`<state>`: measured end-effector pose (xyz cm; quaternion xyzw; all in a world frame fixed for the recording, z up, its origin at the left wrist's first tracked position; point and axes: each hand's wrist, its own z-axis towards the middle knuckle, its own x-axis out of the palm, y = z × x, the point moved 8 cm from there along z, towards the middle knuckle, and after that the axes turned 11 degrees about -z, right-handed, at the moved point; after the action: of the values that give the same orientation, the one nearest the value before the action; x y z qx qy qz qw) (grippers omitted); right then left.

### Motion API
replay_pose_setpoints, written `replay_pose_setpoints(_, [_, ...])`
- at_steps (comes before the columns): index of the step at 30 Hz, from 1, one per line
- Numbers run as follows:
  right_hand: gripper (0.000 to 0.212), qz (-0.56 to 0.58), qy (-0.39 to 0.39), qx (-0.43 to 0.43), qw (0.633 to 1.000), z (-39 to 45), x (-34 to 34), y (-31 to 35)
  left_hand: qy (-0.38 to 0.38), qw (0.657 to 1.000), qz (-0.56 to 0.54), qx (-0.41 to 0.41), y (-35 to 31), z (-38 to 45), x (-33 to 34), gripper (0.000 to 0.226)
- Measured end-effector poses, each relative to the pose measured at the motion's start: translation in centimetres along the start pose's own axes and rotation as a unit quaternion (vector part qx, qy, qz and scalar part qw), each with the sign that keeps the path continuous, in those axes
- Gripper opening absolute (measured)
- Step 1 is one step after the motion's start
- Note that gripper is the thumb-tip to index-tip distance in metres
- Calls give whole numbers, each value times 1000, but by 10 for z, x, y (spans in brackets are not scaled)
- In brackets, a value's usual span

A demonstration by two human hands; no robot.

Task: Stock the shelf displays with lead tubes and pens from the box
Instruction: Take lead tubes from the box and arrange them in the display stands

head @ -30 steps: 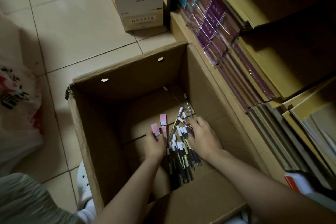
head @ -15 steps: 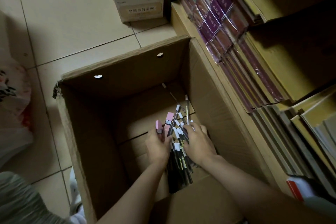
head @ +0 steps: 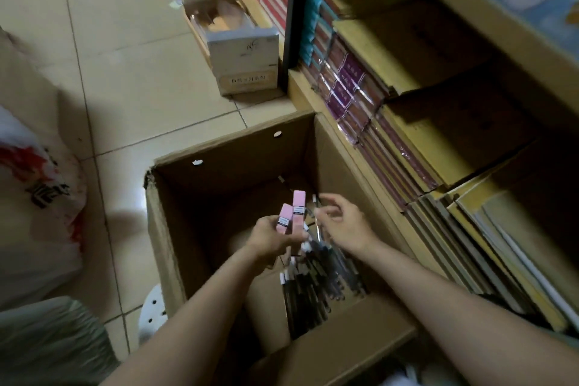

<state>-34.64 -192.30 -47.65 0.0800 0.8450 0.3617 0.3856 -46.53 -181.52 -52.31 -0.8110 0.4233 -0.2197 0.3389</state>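
Above the open cardboard box [head: 175, 222], both of the person's hands are hovering over its inside. Nearest the box's left wall, the left hand [head: 272, 236] is gripping two pink lead tubes [head: 293, 215], its fingers curled round their lower ends so that the tubes are standing up side by side, the farther one reaching higher. Dark labels are showing on both tubes just above the fingers. Toward the box's right wall, the right hand [head: 344, 222] is sitting with its fingers loosely bent and spread; a thin pen [head: 316, 213] is showing beside its fingertips, but whether the fingers are pinching it I cannot tell, because the frame is blurred there. Below both hands, a heap of dark pens [head: 316, 279] with white caps is lying on the bottom of the box, running toward its near flap.

Along the box's right side, a wooden shelf [head: 344, 147] is carrying purple wrapped packs [head: 347, 88] and stacks of yellowish books [head: 501, 229]. Beyond the box's far wall, a grey carton [head: 244, 63] is standing on the tiled floor [head: 125, 88]. Left of the box, a white plastic bag [head: 34, 213] with red print is slumping on the tiles.
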Motion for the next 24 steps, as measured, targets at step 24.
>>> replay_pose_setpoints(24, [30,-102,-369,-197,903,-200,-296,179,415,903,-39,99,-273,-169,131,47])
